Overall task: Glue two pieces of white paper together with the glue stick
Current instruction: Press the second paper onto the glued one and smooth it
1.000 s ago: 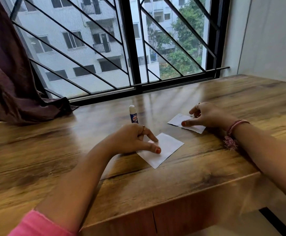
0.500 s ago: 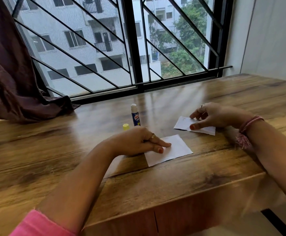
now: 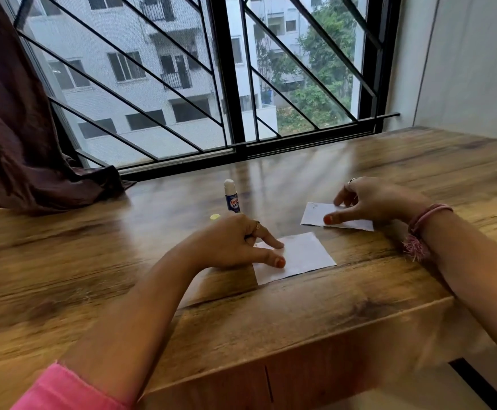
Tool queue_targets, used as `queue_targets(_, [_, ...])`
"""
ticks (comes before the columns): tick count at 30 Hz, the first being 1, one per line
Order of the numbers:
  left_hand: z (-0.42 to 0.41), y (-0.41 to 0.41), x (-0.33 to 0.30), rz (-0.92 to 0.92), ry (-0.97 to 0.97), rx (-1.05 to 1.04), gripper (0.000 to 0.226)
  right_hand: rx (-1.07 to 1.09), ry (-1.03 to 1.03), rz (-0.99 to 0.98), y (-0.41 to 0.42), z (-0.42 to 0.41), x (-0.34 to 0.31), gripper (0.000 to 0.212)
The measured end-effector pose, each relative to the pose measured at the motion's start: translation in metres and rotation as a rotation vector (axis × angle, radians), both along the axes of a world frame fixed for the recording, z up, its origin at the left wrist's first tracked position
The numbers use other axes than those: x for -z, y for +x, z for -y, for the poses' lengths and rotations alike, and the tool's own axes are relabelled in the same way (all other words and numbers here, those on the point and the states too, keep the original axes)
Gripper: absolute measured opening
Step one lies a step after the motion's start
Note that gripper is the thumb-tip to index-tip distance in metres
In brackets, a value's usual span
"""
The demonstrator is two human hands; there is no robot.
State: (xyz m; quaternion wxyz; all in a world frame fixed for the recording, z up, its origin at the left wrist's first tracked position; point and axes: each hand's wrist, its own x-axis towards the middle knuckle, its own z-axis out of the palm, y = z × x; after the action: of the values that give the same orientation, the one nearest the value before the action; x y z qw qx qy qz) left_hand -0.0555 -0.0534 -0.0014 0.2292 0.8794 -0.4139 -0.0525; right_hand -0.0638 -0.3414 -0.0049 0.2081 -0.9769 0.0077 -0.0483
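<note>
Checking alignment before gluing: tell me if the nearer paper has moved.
Yes. Judged against the standing glue stick, the nearer paper slid slightly right and turned squarer to the table edge.

Your left hand (image 3: 235, 241) presses thumb and forefinger on the near square white paper sheet (image 3: 297, 257) on the wood-grain table (image 3: 93, 261). Your right hand (image 3: 371, 199) pins the far white paper sheet (image 3: 315, 213). The uncapped blue-and-white glue stick (image 3: 231, 196) stands upright beside its yellow cap (image 3: 214, 216).
</note>
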Motion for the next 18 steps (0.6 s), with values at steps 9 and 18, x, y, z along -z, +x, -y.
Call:
queue_targets(9, [0.0021, 0.0039, 0.0028, -0.054, 0.014, 0.025, 0.047, -0.028, 0.075, -0.051, 0.0023, 0.0026, 0.0001, 0.055])
queue_targets(18, [0.0026, 0.0019, 0.0013, -0.058, -0.034, 0.065, 0.032, 0.023, 0.250, -0.160, 0.0014, 0.0030, -0.0075, 0.055])
